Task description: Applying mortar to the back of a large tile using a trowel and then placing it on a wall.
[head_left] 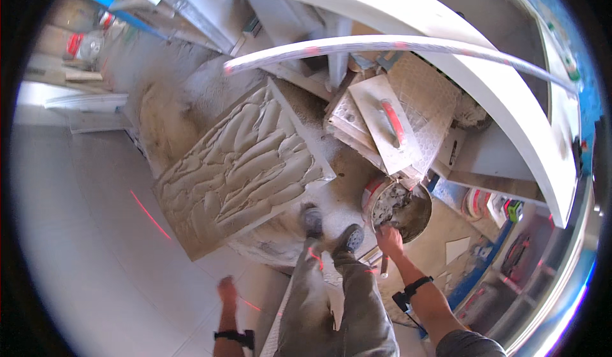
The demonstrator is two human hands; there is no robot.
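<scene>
Landmark: mortar bucket (408,210), round, grey mix inside, stood on the floor right of the person's shoes.
Right hand (389,239): at the bucket's near rim, clenched around a tool handle (384,264) that pointed down toward the person.
Left hand (226,290): hung well left of the bucket, over bare pale tile; grip could not be told, nothing seen in it.
Large tile (242,166): lay left of the bucket, upper face covered in combed adhesive.
Float with red handle (390,124): rested on stacked tiles beyond the bucket.
</scene>
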